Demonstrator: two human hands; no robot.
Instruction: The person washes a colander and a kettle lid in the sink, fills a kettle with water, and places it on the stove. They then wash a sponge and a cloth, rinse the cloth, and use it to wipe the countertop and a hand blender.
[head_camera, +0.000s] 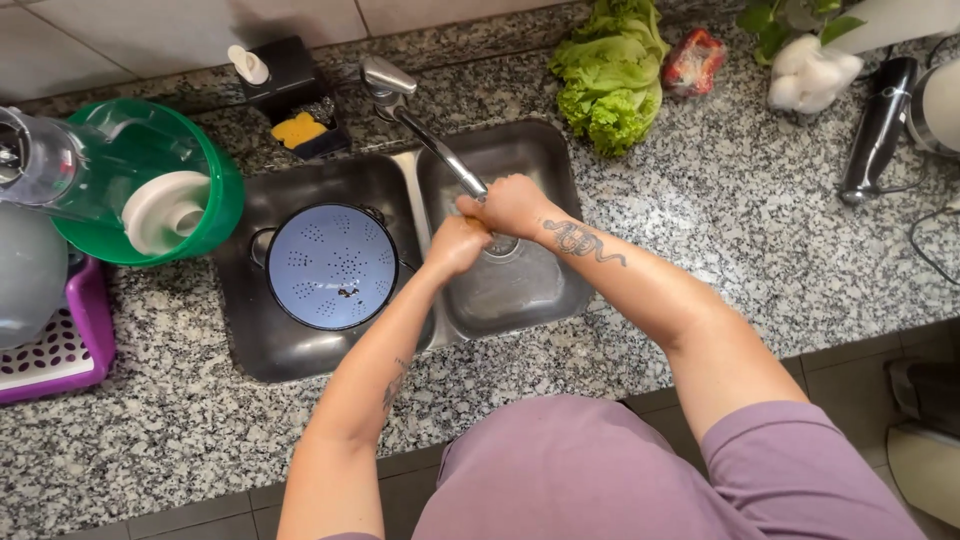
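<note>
- Meeting over the right basin of the sink (545, 150), both hands sit just under the end of the tap (430, 135).
- The right hand (512, 203) lies on top, its fingers curled down; what they grip, if anything, is hidden, so I cannot tell.
- The left hand (457, 245) sits just near and left of it, touching it, fingers folded shut around a small orange thing (479, 224) of which only a sliver shows between the hands.
- A blue colander (332, 266) stands in the left basin, close to the left forearm.
- On the speckled counter (750, 200), a head of lettuce (610, 75) lies far right of the sink, with a red packet (695, 60) beside it.
- A green bowl (215, 200) sits at the far left, above a purple rack (95, 320).
- A yellow sponge (298, 129) rests in a black holder behind the sink.
</note>
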